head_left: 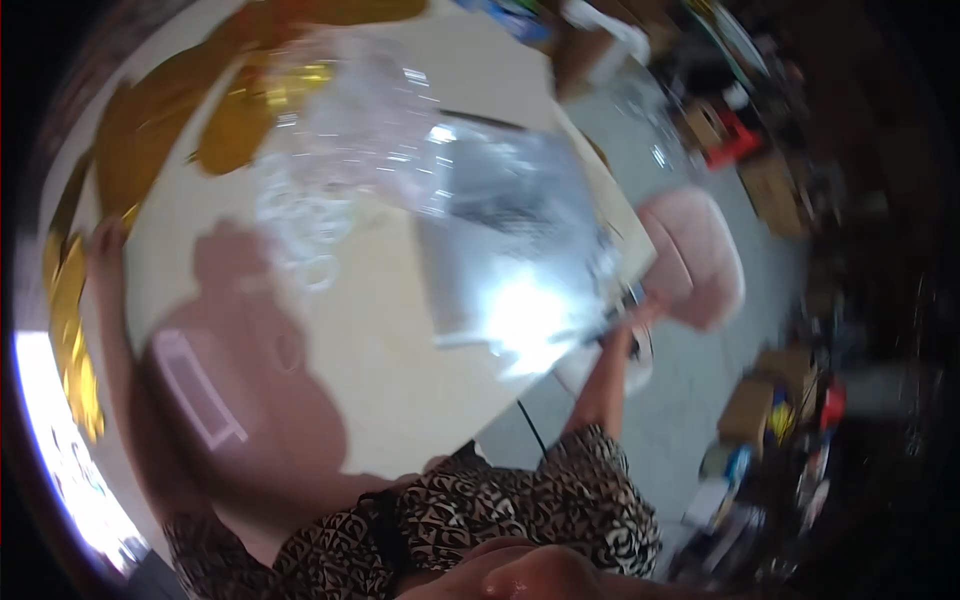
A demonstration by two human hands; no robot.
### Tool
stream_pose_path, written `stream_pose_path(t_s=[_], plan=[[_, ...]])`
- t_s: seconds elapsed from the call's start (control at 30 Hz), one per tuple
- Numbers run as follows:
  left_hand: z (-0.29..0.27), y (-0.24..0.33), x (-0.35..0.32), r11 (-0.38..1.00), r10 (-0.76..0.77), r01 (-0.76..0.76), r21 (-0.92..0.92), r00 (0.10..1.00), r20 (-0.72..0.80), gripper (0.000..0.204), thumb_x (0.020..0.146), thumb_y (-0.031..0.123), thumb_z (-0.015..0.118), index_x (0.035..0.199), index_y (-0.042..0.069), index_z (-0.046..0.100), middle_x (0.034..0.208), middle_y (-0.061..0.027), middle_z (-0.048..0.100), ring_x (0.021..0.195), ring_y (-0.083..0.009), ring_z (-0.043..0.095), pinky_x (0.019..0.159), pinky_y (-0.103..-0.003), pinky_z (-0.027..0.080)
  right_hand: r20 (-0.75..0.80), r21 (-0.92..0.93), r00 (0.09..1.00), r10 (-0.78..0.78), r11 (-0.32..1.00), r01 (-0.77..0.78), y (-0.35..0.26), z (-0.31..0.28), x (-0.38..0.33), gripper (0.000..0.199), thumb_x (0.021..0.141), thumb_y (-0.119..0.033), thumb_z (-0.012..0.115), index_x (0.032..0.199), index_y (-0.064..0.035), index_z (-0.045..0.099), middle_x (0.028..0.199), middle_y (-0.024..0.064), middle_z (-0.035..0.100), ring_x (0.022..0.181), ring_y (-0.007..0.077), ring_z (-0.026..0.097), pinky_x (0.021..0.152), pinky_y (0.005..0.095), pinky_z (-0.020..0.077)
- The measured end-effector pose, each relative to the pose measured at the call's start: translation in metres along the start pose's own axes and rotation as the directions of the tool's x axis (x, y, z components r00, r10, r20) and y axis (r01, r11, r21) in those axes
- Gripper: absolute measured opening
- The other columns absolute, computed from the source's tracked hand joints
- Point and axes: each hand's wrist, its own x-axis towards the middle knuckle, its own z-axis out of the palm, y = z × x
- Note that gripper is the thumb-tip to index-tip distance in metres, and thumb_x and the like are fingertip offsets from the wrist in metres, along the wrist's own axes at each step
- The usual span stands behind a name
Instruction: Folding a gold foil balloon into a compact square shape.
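Observation:
My left arm reaches along the left side of the table, and my left hand [107,242] is at the pointed lower end of a gold foil sheet [155,125]. Blur hides whether its fingers grip the foil. On the right, my right hand [642,312] is beyond the table's edge, beside a small dark object [628,300] that I cannot make out. Its fingers are smeared by motion. Nearest to it on the table lies a stack of clear, shiny plastic sheets or bags [515,215], with a bright glare on its lower part.
White rings [320,270] lie mid-table beside a heap of clear, pinkish plastic [365,120]. More gold foil [70,340] hangs along the left edge. A pink padded chair [692,255] stands right of the table. Cardboard boxes [765,395] and clutter line the floor further right.

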Motion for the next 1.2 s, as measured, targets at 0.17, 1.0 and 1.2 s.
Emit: stream_pose_path(t_s=[0.17, 1.0, 1.2], plan=[[0.011, 0.097, -0.028, 0.992, -0.05, 0.034, -0.119, 0.99, -0.135, 0.019, 0.096, 0.017, 0.063, 0.106, 0.002, 0.071, 0.093, -0.0093, 0.072, 0.084, -0.017, 0.068, 0.078, -0.031, 0.054, 0.105, 0.776, 0.968, 0.229, 0.59, -0.223, -0.186, -0.057, 0.155, 0.042, 0.102, -0.031, 0.048, 0.124, 0.0028, 0.061, 0.119, 0.0158, 0.065, 0.115, 0.027, 0.06, 0.106, 0.0419, 0.0459], [-0.016, 0.125, -0.048, 0.992, 0.124, -0.128, 0.012, 0.934, -0.336, 0.011, 0.086, 0.02, 0.065, 0.084, 0.012, 0.072, 0.089, -0.0064, 0.071, 0.085, -0.0291, 0.066, 0.078, -0.041, 0.052, 0.432, 0.878, 0.105, -0.896, 0.444, 0.18, -0.886, -0.096, -0.164, 0.024, 0.085, -0.025, 0.062, 0.093, -0.004, 0.071, 0.094, 0.0223, 0.07, 0.089, 0.0409, 0.068, 0.079, 0.0503, 0.0538], [-0.024, 0.13, -0.049, 0.988, -0.005, -0.075, -0.136, 0.86, -0.51, 0.014, 0.08, 0.012, 0.075, 0.093, 0.008, 0.072, 0.09, -0.0084, 0.07, 0.083, -0.0304, 0.065, 0.075, -0.041, 0.054, 0.568, 0.799, 0.086, -0.818, 0.574, 0.181, -0.9, -0.074, -0.146, 0.025, 0.083, -0.024, 0.062, 0.09, -0.0041, 0.075, 0.089, 0.0224, 0.071, 0.087, 0.0404, 0.069, 0.079, 0.0488, 0.0548]])
